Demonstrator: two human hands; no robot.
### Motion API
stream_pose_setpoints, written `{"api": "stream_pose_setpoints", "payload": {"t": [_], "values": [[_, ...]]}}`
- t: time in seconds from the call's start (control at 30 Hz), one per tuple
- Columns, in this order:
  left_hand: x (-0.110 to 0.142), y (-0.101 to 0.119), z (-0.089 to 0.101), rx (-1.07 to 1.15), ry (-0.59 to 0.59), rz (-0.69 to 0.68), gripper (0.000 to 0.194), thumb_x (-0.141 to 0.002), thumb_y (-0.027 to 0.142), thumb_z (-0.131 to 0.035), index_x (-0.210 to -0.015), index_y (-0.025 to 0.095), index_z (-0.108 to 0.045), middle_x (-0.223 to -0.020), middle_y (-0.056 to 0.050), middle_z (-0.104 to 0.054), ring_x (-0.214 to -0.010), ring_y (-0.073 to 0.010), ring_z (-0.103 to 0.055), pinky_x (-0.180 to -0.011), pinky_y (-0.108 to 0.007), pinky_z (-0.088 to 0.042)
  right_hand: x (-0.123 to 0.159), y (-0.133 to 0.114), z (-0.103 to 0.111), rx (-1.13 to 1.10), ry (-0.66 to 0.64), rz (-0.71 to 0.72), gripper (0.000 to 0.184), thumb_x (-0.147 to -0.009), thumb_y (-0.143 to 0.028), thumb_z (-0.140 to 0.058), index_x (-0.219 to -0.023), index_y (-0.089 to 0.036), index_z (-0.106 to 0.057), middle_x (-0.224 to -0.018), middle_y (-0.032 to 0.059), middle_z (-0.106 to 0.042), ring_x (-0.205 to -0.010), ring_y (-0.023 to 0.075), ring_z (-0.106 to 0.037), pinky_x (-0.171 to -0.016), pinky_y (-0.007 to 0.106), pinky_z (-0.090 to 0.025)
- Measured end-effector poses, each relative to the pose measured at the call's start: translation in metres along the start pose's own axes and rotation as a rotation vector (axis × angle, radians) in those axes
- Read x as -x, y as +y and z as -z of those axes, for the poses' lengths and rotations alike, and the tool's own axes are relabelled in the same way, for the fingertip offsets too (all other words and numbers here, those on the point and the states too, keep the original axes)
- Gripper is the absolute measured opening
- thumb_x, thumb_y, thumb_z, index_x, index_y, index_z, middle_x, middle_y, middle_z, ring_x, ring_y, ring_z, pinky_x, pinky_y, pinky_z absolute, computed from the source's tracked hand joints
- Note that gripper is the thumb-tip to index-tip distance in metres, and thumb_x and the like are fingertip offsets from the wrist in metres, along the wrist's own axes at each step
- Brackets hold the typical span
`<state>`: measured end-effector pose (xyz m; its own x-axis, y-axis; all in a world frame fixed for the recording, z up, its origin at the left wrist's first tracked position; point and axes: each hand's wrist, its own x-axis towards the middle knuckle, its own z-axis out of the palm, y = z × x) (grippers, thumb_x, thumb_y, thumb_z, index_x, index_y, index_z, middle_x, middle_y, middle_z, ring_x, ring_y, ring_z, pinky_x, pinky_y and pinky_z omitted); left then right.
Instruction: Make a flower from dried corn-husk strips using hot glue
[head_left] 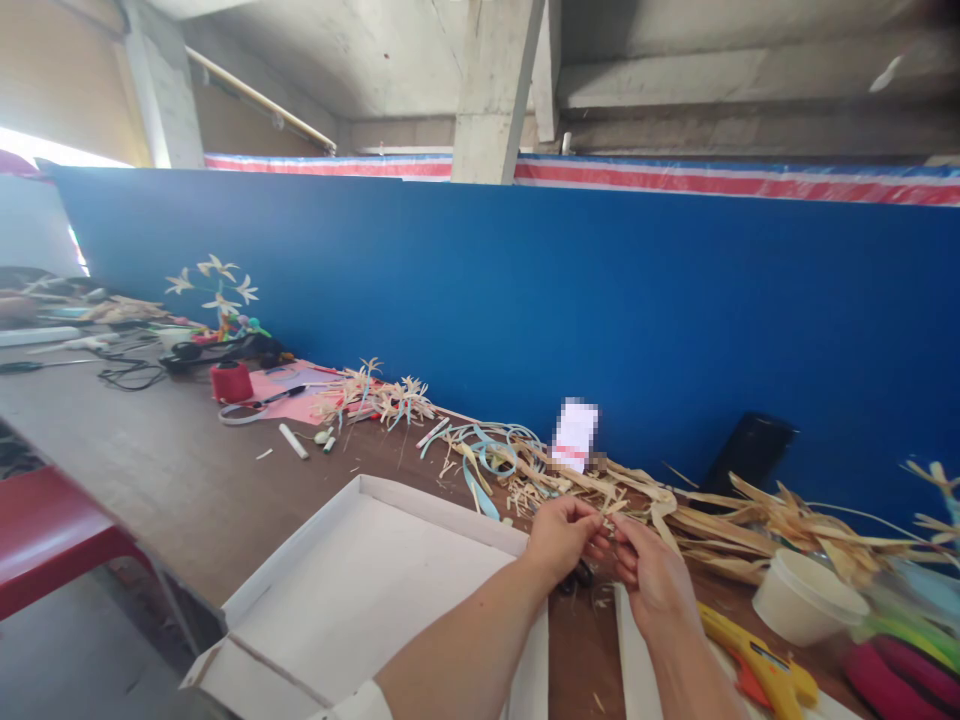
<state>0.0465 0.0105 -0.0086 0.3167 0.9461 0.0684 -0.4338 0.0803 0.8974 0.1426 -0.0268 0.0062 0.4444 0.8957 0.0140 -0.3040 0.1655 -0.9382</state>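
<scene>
My left hand (562,545) is closed in a pinch above the table, thumb against the fingertips. Facing it, my right hand (654,575) pinches too, and the two sets of fingertips nearly meet. Whatever lies between them is too small to make out against the straw-coloured strips. Right behind the fingers lies a heap of dried husk strips (720,530). My left forearm crosses a shallow white cardboard box (442,512). Beside my right wrist lies a yellow glue gun (757,660). A dark object, partly hidden, sits below my fingers.
A white cup (810,597) stands at the right, near a pink pouch (904,675). Finished husk flowers (405,400), pale blue strips (487,450) and a red thread spool (231,382) lie along the blue partition (450,290). A red stool (56,535) is at the left.
</scene>
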Motion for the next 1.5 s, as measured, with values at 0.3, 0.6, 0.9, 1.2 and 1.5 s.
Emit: {"api": "stream_pose_setpoints", "payload": {"t": [0.3, 0.6, 0.9, 1.2, 1.5], "values": [[0.0, -0.001, 0.0, -0.028, 0.004, -0.015, 0.022, -0.066, 0.03, -0.068, -0.068, 0.013, -0.054, -0.058, 0.0, -0.06, -0.051, -0.01, -0.057, -0.049, -0.021, -0.046, 0.003, -0.002, -0.002, 0.005, 0.013, 0.004, 0.03, -0.054, -0.032, -0.078, -0.063, -0.013, -0.057, -0.05, -0.006, -0.044, -0.037, 0.0009, -0.028, -0.031, 0.013, -0.015], [0.002, 0.004, -0.001, -0.048, 0.035, 0.013, 0.023, -0.066, 0.032, -0.068, -0.067, 0.014, -0.053, -0.057, 0.001, -0.059, -0.05, -0.0098, -0.056, -0.05, -0.022, -0.047, 0.007, -0.004, -0.007, 0.005, 0.015, 0.004, 0.029, -0.052, -0.031, -0.078, -0.064, -0.013, -0.059, -0.05, -0.0057, -0.046, -0.037, 0.0011, -0.028, -0.032, 0.014, -0.016], [0.001, 0.005, -0.001, -0.002, 0.029, 0.016, 0.027, -0.063, 0.035, -0.07, -0.067, 0.013, -0.054, -0.058, 0.0, -0.06, -0.052, -0.01, -0.057, -0.051, -0.023, -0.048, 0.005, -0.005, -0.004, 0.028, 0.096, 0.039, 0.035, -0.048, -0.032, -0.079, -0.072, -0.014, -0.063, -0.045, -0.0062, -0.045, -0.034, 0.003, -0.027, -0.03, 0.018, -0.014], [0.004, 0.003, 0.001, -0.049, -0.023, 0.002, 0.026, -0.063, 0.034, -0.07, -0.068, 0.013, -0.056, -0.064, -0.002, -0.062, -0.055, -0.0104, -0.057, -0.053, -0.022, -0.047, -0.001, -0.003, -0.001, 0.013, 0.096, 0.087, 0.039, -0.056, -0.043, -0.076, -0.074, -0.013, -0.059, -0.067, 0.0003, -0.06, -0.039, 0.0024, -0.033, -0.03, 0.015, -0.02], [0.005, 0.001, -0.001, -0.085, -0.092, 0.013, 0.023, -0.062, 0.032, -0.069, -0.066, 0.013, -0.057, -0.06, -0.001, -0.061, -0.054, -0.0096, -0.056, -0.053, -0.022, -0.046, -0.003, -0.004, 0.005, 0.005, 0.032, 0.04, 0.039, -0.054, -0.044, -0.077, -0.073, -0.016, -0.058, -0.042, -0.0081, -0.04, -0.035, 0.0039, -0.03, -0.03, 0.015, -0.017]]}}
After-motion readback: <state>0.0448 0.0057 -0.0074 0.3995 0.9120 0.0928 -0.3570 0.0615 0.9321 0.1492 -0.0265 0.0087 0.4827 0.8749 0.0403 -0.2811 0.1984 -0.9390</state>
